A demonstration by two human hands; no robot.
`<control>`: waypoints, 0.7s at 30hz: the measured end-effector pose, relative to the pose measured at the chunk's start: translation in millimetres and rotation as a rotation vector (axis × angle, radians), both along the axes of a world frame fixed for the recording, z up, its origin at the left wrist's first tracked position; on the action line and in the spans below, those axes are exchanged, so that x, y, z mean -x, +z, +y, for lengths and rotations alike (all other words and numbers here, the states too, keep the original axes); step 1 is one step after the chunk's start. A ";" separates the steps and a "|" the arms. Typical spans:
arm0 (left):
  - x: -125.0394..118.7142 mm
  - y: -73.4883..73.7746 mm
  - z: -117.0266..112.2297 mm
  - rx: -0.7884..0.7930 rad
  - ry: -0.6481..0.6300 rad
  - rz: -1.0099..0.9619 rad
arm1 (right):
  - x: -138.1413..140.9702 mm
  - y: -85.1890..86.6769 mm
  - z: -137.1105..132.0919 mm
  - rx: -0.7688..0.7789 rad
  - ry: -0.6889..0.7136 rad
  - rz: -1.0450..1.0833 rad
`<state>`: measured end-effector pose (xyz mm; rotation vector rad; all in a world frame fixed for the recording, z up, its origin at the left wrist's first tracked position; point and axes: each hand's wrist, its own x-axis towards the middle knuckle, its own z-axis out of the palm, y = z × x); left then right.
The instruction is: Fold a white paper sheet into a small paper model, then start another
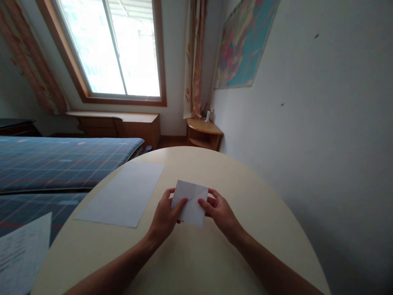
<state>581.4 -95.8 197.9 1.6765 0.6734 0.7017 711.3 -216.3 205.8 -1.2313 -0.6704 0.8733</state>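
Note:
A small square of folded white paper [192, 209] is held up above the round table, with crease lines meeting near its middle. My left hand [167, 213] grips its left edge, thumb on top and fingers behind. On the opposite edge, my right hand [219, 211] pinches it the same way, its thumb pressing on the face. The fingers behind the paper are mostly hidden. Left of my hands, a large white sheet [125, 194] lies flat on the table.
The round cream table [196, 262] fills the front. At lower left is a paper with printed marks [23, 254], near a bed with a plaid mattress [61, 162]. A wall [334, 164] borders the right side. Beyond stand a desk [138, 117] and a corner shelf [204, 127].

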 end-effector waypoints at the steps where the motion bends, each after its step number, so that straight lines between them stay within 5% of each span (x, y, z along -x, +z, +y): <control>1: -1.0 -2.0 2.7 -0.002 -0.005 0.017 | -0.8 -2.0 0.0 0.027 0.017 0.022; 6: -3.1 -17.0 13.4 -0.105 -0.038 0.092 | -5.5 -8.7 -0.4 0.110 -0.005 0.050; 10: 2.0 -22.0 15.0 -0.549 0.019 0.137 | -13.0 -16.5 0.0 0.142 -0.065 -0.019; 13: 7.1 -20.1 11.4 -0.873 -0.060 0.168 | -20.1 -25.1 0.5 0.159 -0.095 -0.124; 17: 9.3 -21.1 6.4 -0.968 -0.262 0.271 | -26.3 -28.0 -2.3 0.284 -0.103 -0.430; 21: 9.3 -23.3 8.9 -0.953 -0.371 0.289 | -28.5 -17.6 -9.3 0.463 -0.116 -0.978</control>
